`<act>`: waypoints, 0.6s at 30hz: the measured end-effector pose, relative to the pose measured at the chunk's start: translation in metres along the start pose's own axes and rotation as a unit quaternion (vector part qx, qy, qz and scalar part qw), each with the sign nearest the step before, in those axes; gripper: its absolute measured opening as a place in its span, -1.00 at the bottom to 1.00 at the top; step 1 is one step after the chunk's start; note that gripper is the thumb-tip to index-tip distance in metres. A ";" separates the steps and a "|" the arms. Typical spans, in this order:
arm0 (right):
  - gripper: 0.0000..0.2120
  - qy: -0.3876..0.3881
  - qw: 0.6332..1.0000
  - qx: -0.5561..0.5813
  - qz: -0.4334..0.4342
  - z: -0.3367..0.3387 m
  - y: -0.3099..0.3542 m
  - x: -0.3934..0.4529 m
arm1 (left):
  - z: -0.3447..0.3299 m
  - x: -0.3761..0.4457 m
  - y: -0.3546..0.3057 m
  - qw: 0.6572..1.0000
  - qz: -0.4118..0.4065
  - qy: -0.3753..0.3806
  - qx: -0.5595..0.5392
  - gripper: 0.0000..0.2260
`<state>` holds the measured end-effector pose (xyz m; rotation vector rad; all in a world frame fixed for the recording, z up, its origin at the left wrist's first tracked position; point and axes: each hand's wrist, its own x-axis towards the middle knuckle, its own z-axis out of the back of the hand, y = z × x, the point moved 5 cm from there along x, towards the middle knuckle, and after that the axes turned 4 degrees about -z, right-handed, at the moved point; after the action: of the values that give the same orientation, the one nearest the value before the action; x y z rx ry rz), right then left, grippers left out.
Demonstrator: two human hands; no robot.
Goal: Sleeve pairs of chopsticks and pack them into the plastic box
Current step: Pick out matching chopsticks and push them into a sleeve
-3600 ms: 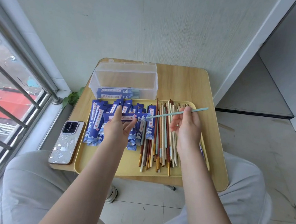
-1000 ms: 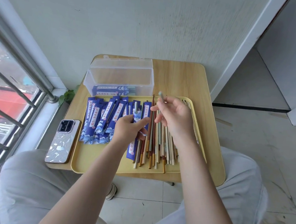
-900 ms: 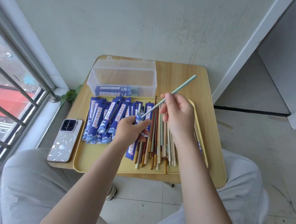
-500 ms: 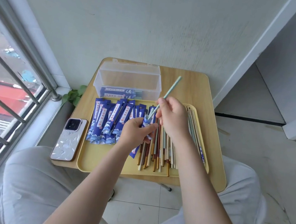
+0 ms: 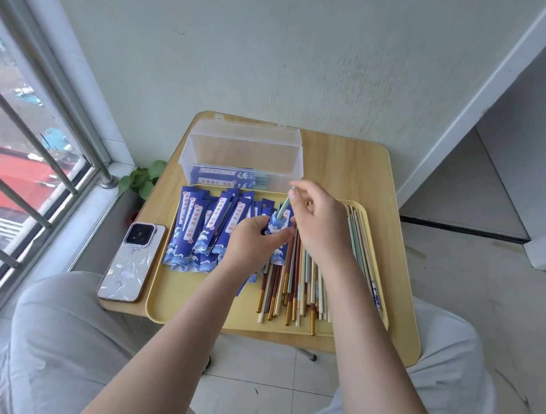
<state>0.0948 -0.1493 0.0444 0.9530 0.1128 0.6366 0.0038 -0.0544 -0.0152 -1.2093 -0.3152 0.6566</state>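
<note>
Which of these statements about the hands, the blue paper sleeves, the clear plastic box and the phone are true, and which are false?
1. The left hand holds a blue paper sleeve. True.
2. The right hand pushes a pale green chopstick into that sleeve. True.
3. The clear plastic box is empty. False: sleeved pairs lie inside.
4. The phone in a white case lies on the yellow tray. False: it lies on the wooden table, left of the tray.
5. Loose chopsticks lie in the tray. True.
</note>
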 end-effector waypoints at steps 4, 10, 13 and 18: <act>-0.81 0.002 0.999 -0.025 -0.023 -0.004 -0.004 0.005 | 0.007 0.007 -0.012 0.999 -0.031 -0.015 0.041 -0.55; -0.84 -0.025 0.988 0.113 -0.102 -0.005 -0.013 0.021 | 0.006 0.012 -0.025 0.997 -0.028 0.063 -0.038 -0.62; -0.95 -0.048 0.986 0.122 -0.101 -0.006 -0.015 0.025 | 0.008 0.013 -0.032 0.994 -0.016 0.088 -0.061 -0.73; -0.78 -0.019 0.994 0.077 -0.078 -0.012 -0.007 0.033 | 0.015 0.024 -0.041 0.994 -0.024 0.078 -0.070 -0.72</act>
<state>0.1208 -0.1252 0.0378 1.0937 0.2028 0.4700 0.0263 -0.0357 0.0252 -1.3746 -0.2619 0.5004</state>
